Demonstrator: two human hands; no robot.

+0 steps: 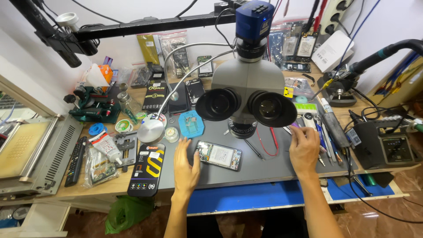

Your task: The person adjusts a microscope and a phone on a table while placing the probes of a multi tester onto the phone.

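Left grip [185, 165] open beside opened phone [219, 155]; right grip [304, 147] pinches purple tool [294, 125]

We are seeing two bare forearms coming up from six o'clock, and neither is wearing a sleeve, a watch, a bracelet or a glove. Our left hand [185, 165], lying toward seven o'clock, is showing no ring, and its nails are looking short and unpainted. Our right hand [304, 150], out toward four o'clock, is likewise going without rings or bands. Both wrists are showing plain and uncovered, and no clothing is coming into view along either arm.
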